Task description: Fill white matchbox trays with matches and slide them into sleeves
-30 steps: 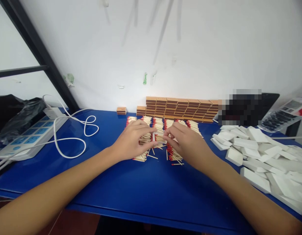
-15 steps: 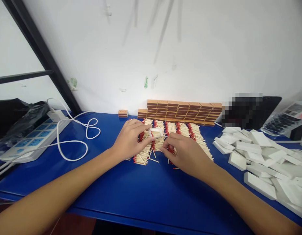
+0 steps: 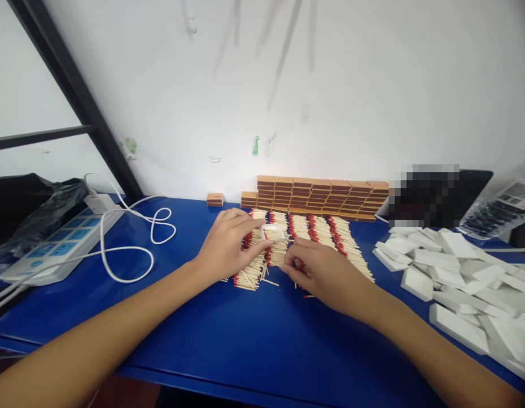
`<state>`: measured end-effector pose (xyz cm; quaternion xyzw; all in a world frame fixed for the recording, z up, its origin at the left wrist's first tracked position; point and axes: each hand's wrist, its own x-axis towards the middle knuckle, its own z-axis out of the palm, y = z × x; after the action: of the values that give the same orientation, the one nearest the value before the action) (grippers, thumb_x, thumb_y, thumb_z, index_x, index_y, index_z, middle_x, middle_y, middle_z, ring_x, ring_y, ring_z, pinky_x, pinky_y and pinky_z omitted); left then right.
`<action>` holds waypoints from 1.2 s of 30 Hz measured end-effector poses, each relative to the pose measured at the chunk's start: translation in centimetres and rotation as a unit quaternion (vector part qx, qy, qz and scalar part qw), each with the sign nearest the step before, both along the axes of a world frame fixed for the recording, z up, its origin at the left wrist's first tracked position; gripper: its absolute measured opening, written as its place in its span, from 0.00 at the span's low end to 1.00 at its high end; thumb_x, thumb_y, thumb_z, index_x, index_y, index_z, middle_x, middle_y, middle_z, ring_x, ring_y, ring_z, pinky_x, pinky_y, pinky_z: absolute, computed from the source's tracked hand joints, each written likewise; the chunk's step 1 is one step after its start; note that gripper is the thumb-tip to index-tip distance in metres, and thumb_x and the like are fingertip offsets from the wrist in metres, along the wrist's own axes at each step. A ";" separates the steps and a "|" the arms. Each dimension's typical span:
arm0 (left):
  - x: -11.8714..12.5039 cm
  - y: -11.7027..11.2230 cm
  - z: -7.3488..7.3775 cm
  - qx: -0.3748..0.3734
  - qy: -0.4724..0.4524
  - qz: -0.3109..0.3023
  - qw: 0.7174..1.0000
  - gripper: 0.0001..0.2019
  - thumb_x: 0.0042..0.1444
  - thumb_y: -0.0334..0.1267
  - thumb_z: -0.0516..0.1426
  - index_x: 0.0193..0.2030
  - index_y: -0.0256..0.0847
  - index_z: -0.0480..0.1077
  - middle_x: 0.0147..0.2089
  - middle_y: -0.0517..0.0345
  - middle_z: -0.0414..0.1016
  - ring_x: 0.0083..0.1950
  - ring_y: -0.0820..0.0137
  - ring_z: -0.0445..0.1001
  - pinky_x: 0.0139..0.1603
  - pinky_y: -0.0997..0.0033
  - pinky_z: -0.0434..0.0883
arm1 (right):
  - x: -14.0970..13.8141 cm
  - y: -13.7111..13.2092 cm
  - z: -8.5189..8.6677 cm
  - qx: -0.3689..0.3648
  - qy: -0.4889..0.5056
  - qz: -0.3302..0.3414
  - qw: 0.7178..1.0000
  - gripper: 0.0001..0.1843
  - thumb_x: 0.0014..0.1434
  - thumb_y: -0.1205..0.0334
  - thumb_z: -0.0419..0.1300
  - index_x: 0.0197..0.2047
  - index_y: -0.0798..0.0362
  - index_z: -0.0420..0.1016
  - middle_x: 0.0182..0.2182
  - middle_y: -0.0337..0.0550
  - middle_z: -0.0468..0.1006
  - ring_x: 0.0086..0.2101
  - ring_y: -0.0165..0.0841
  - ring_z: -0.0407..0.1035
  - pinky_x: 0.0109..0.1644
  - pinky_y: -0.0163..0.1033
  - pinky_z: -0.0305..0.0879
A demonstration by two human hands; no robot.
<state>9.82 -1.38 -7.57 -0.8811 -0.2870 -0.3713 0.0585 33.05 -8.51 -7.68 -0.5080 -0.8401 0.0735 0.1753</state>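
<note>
My left hand [image 3: 226, 241] pinches a small white matchbox tray [image 3: 272, 233] between thumb and fingers, with its open side facing me. A few matchsticks appear inside it. Below and behind the tray, loose matches [image 3: 249, 277] with red heads lie in several rows on the blue table [image 3: 228, 334]. Close to the right of the tray, my right hand [image 3: 317, 269] is closed over the matches, thumb and fingertips pressed together. What those fingertips hold, if anything, is hidden. Stray matches lie near both hands.
Closed matchboxes [image 3: 322, 195] are stacked along the wall, and a single matchbox [image 3: 215, 199] stands to their left. A heap of white trays [image 3: 453, 277] covers the right side. At left lie a power strip [image 3: 62, 243] and a looped white cable [image 3: 149, 266]. A dark tablet [image 3: 473, 192] leans at back right.
The view has shifted slightly. My left hand keeps hold of the matchbox tray in nearly the same place. My right hand stays closed beside it, with barely any movement.
</note>
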 end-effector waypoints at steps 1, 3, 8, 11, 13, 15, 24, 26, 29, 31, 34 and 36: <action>0.0 0.0 0.0 -0.003 0.000 0.000 1.000 0.17 0.65 0.48 0.63 0.55 0.39 0.77 0.45 0.50 0.83 0.51 0.57 0.76 0.53 0.54 0.69 | -0.1 -0.2 0.2 -0.011 0.015 0.006 1.000 0.09 0.69 0.64 0.61 0.34 0.51 0.73 0.34 0.40 0.75 0.33 0.33 0.70 0.34 0.38 0.61; 0.0 0.1 0.0 -0.010 0.002 -0.001 1.000 0.17 0.66 0.47 0.63 0.55 0.40 0.77 0.45 0.51 0.83 0.51 0.57 0.76 0.53 0.53 0.69 | -0.4 -0.5 0.3 -0.031 0.028 0.023 0.999 0.06 0.67 0.67 0.62 0.35 0.51 0.74 0.34 0.40 0.76 0.33 0.33 0.70 0.34 0.37 0.61; 0.0 0.0 0.0 -0.018 0.005 0.001 1.000 0.17 0.65 0.46 0.64 0.55 0.39 0.77 0.46 0.50 0.83 0.51 0.57 0.76 0.54 0.52 0.69 | -1.2 -0.9 0.0 -0.064 0.024 0.038 0.997 0.06 0.65 0.71 0.62 0.36 0.52 0.75 0.36 0.40 0.76 0.33 0.32 0.71 0.35 0.38 0.63; 0.1 -0.2 0.1 -0.027 0.008 0.001 1.000 0.17 0.65 0.46 0.64 0.55 0.39 0.77 0.46 0.50 0.83 0.52 0.57 0.76 0.55 0.51 0.69 | -1.3 -1.0 -0.1 -0.060 0.024 0.034 0.997 0.06 0.66 0.70 0.61 0.36 0.52 0.74 0.36 0.41 0.76 0.34 0.33 0.71 0.36 0.38 0.64; 0.1 -0.2 0.1 -0.028 0.010 -0.001 1.000 0.17 0.65 0.46 0.64 0.55 0.39 0.77 0.46 0.50 0.84 0.52 0.57 0.76 0.55 0.51 0.69 | -1.4 -1.1 -0.1 -0.051 0.022 0.035 0.998 0.06 0.66 0.70 0.60 0.38 0.52 0.74 0.37 0.41 0.76 0.35 0.33 0.71 0.36 0.39 0.64; 0.1 -0.2 0.1 -0.022 0.008 -0.003 1.000 0.17 0.65 0.46 0.64 0.55 0.39 0.77 0.46 0.51 0.84 0.51 0.57 0.76 0.55 0.52 0.69 | -1.4 -1.2 0.0 -0.042 0.021 0.033 0.998 0.05 0.67 0.70 0.60 0.39 0.52 0.74 0.37 0.42 0.77 0.35 0.34 0.71 0.37 0.39 0.65; 0.1 -0.1 0.1 -0.003 0.008 -0.008 1.000 0.17 0.66 0.47 0.63 0.55 0.38 0.77 0.44 0.51 0.83 0.50 0.57 0.76 0.53 0.54 0.69 | -1.9 -1.1 -0.8 -0.042 0.002 0.050 0.998 0.06 0.67 0.71 0.60 0.38 0.52 0.74 0.37 0.41 0.76 0.35 0.33 0.72 0.37 0.39 0.65; 0.0 -0.1 0.1 -0.007 0.010 -0.004 1.000 0.17 0.65 0.47 0.63 0.55 0.39 0.77 0.45 0.51 0.83 0.50 0.58 0.76 0.53 0.54 0.69 | -1.8 -1.0 -0.7 -0.043 -0.013 0.050 0.998 0.06 0.67 0.71 0.60 0.38 0.52 0.74 0.37 0.42 0.76 0.34 0.34 0.72 0.36 0.39 0.65; 0.0 -0.1 0.0 -0.014 0.016 0.000 1.000 0.17 0.65 0.47 0.64 0.56 0.40 0.77 0.46 0.50 0.83 0.50 0.57 0.76 0.53 0.53 0.69 | -1.3 -0.8 -0.1 -0.039 -0.003 0.057 0.998 0.06 0.68 0.70 0.60 0.38 0.52 0.73 0.37 0.41 0.76 0.34 0.33 0.72 0.36 0.38 0.65; 0.1 0.0 -0.1 -0.012 0.017 -0.003 1.000 0.17 0.66 0.47 0.63 0.55 0.39 0.77 0.45 0.50 0.83 0.50 0.57 0.76 0.53 0.53 0.69 | -0.7 -0.5 0.3 -0.014 0.023 0.055 0.998 0.06 0.69 0.68 0.60 0.38 0.51 0.72 0.37 0.41 0.76 0.34 0.33 0.71 0.36 0.38 0.64; 0.1 0.0 0.0 -0.008 0.017 -0.014 1.000 0.17 0.66 0.49 0.63 0.54 0.39 0.77 0.43 0.51 0.83 0.50 0.58 0.76 0.53 0.54 0.69 | 0.4 0.2 0.8 0.043 0.055 0.038 0.997 0.06 0.71 0.66 0.58 0.40 0.51 0.72 0.36 0.41 0.75 0.33 0.32 0.70 0.36 0.37 0.64; 0.1 0.0 0.0 -0.010 0.018 -0.024 0.999 0.17 0.67 0.49 0.62 0.54 0.39 0.77 0.43 0.52 0.83 0.50 0.58 0.76 0.53 0.54 0.69 | 1.0 0.6 0.8 0.080 0.067 0.020 0.994 0.05 0.72 0.65 0.57 0.41 0.50 0.72 0.36 0.41 0.74 0.32 0.32 0.69 0.35 0.38 0.63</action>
<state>9.95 -1.42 -7.55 -0.8948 -0.2680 -0.3542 0.0458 34.00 -7.91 -6.92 -0.4695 -0.8395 0.0435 0.2701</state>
